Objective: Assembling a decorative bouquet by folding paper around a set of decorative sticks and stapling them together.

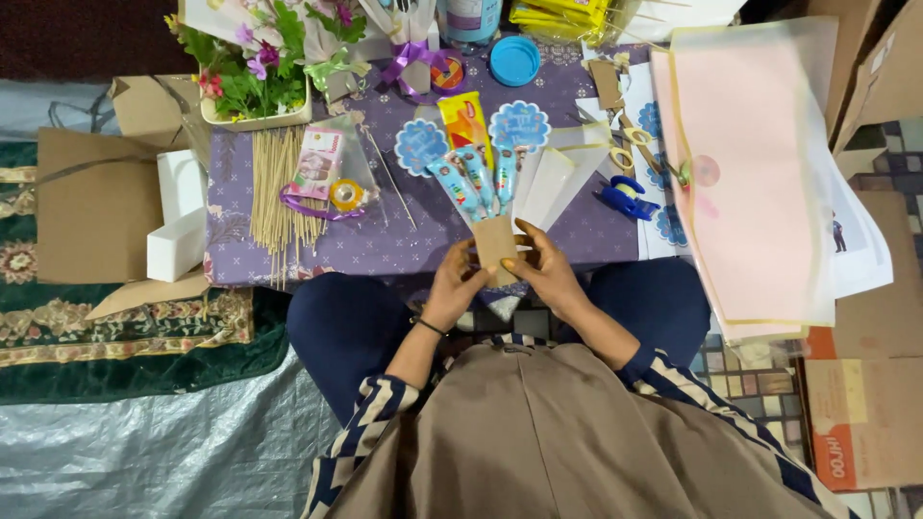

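The brown paper wrap (pixel 496 242) sits at the near edge of the low purple-patterned table (pixel 404 240), pinched between both hands. The left hand (pixel 456 282) has its fingers curled shut on the wrap's left side, and the right hand (pixel 544 266) closes on the right side with the thumb laid over the front. Out of the wrap's top fan three light-blue candy bars (pixel 477 181), an orange packet (pixel 465 119) and two round blue scalloped tags (pixel 519 126), with white paper folded just to their right. To the left lie a bundle of bamboo skewers (pixel 279 183), a pink sachet (pixel 320 161) and a roll of tape (pixel 346 195). A white box (pixel 179 223) stands at the table's left edge. Blue-handled scissors (pixel 623 197) lie to the right, beside a large pink envelope folder (pixel 745 163). A round blue lid (pixel 515 60) rests at the far edge.
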